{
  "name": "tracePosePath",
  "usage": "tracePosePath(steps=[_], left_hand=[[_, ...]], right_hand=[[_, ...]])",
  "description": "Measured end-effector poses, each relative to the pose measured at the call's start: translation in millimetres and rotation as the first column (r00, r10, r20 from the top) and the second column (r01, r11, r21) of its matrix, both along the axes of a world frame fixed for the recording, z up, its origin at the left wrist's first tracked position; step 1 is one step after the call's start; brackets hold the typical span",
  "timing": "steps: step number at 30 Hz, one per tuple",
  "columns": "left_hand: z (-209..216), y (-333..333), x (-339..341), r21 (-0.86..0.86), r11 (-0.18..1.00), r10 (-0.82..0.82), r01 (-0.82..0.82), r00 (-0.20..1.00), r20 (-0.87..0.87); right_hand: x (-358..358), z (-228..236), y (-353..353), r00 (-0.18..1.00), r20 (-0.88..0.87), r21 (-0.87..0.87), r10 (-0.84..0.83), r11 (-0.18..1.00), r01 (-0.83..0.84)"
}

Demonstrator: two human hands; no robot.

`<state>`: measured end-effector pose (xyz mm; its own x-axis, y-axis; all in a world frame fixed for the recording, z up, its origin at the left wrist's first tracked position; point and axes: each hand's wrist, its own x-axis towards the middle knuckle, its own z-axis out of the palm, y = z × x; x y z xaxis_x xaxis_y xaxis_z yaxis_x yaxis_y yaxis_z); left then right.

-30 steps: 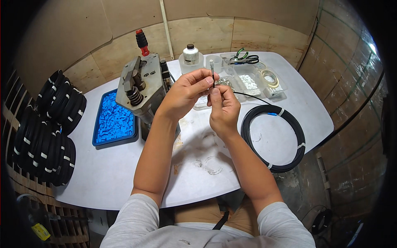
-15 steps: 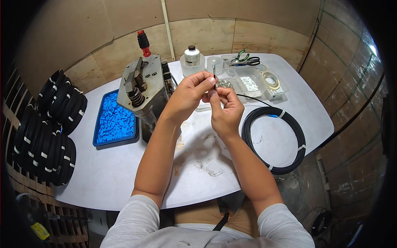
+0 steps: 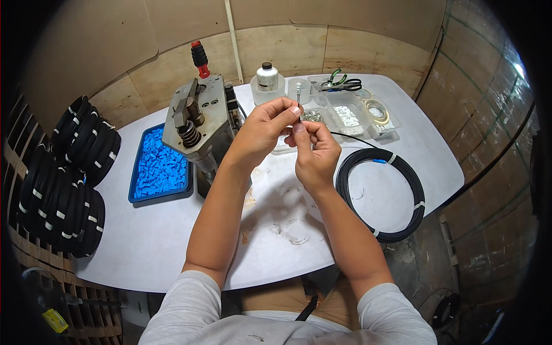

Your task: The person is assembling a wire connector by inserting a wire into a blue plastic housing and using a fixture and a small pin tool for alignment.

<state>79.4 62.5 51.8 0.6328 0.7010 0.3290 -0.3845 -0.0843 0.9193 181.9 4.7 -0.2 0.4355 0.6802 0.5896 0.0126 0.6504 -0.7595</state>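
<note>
Both hands are raised over the middle of the table, close together around the end of a black cable (image 3: 352,138). My left hand (image 3: 267,129) pinches it between thumb and fingertips, and a thin silvery tip (image 3: 298,94) sticks up above them. Just below and to the right, my right hand (image 3: 315,155) grips the same cable with thumb and curled fingers. From there the cable runs right to a black cable coil (image 3: 379,229) tied with white bands. Fingers hide the stretch of cable between the hands.
A metal press machine (image 3: 198,115) stands left of my hands, beside a tray (image 3: 190,195) of small blue pieces. Behind are a white bottle (image 3: 267,77), bins of small parts (image 3: 347,117), scissors (image 3: 345,85) and tape rolls (image 3: 376,112). More cable coils (image 3: 60,201) sit at left.
My right hand has shifted slightly right and down along the cable. My left hand has hardly moved, and the silvery tip above it shows a little higher.
</note>
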Motion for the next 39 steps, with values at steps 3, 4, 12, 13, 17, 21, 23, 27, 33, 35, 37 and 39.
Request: tracePosePath(steps=[3,4,12,13,17,21,23,27,33,35,37,39], left_hand=[[-1.5,2.2,-0.5,-0.012,1.0,-0.027,0.027,0.999,0.023],[-2.3,3.6,-1.2,-0.012,1.0,-0.026,0.026,0.999,0.023],[-0.9,3.0,-0.8,-0.04,0.997,-0.063,0.064,0.998,0.014],[-1.4,3.5,-1.8,-0.04,0.997,-0.062,0.063,0.998,0.015],[-2.2,4.7,-2.8,-0.028,0.997,-0.075,0.075,0.997,0.03],[-1.6,4.0,-3.6,-0.008,0.997,-0.08,0.08,0.996,0.025],[-1.9,5.2,-4.9,-0.016,0.995,-0.101,0.102,0.994,0.032],[-0.4,2.8,-5.3,-0.013,0.994,-0.109,0.109,0.993,0.037],[0.2,0.7,-3.8,0.045,0.998,-0.045,0.045,0.999,0.007],[-1.0,1.3,-2.0,0.046,0.998,-0.043,0.042,0.999,0.012],[-0.7,1.1,-1.5,0.047,0.998,-0.039,0.038,0.999,0.016],[0.9,-0.6,-2.0,0.015,0.998,-0.054,0.054,0.999,-0.004]], right_hand=[[0.5,-0.1,0.1,0.999,0.033,-0.007,-0.032,0.999,0.033],[0.3,-0.7,0.7,0.997,0.051,0.019,-0.058,0.998,0.057],[2.6,-13.1,10.3,0.981,0.07,0.145,-0.179,0.975,0.167],[1.9,-13.5,10.9,0.975,0.08,0.156,-0.205,0.969,0.191],[5.2,-17.2,15.0,0.935,0.162,0.216,-0.314,0.936,0.277],[4.5,-17.1,15.1,0.927,0.168,0.229,-0.335,0.928,0.294],[3.9,-17.2,14.6,0.936,0.15,0.216,-0.318,0.935,0.283],[3.7,-16.7,11.5,0.952,0.122,0.16,-0.28,0.953,0.259],[1.0,-7.2,3.5,0.98,0.134,0.106,-0.149,0.985,0.136],[1.6,-6.3,2.9,0.982,0.13,0.087,-0.134,0.989,0.123],[1.3,-4.9,1.9,0.986,0.117,0.08,-0.123,0.99,0.114],[0.9,-4.1,1.7,0.988,0.104,0.073,-0.11,0.992,0.103]])
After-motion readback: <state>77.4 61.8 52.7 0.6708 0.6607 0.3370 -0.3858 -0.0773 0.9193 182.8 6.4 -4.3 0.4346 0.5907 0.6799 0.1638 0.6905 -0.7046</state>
